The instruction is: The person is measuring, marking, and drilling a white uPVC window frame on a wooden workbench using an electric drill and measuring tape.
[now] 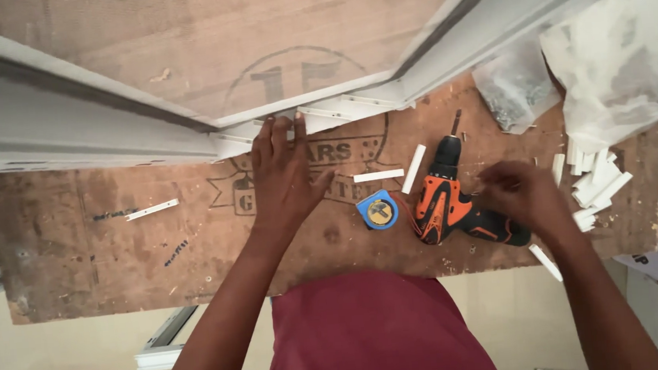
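White metal frame [354, 105], mitred at a corner, lies across the far part of a plywood bench top [115, 249]. The left hand [285, 173] rests flat on the board with fingers extended; the fingertips [287, 124] touch the lower edge of the frame just at the corner joint. The hand is spread, not closed on anything.

The right hand [525, 193] is blurred. It sits just above the rear of an orange and black cordless drill [447, 199], which lies on its side on the board with its bit pointing away from the person. Whether the fingers are closed on anything cannot be told; the hand appears loosely curled and beside the drill, not around its handle.

Between the two hands lies a blue and yellow tape measure [379, 210], just left of the drill. Two short white strips [395, 173] lie beyond it, one level, one tilted. A single white strip [152, 210] lies well to the left.

To the right of the right hand is a heap of short white pieces [595, 180]. Beyond them, a clear bag of screws [513, 88] and a larger pale plastic bag [624, 52] rest at the far right corner. The person wears a maroon garment [372, 330].
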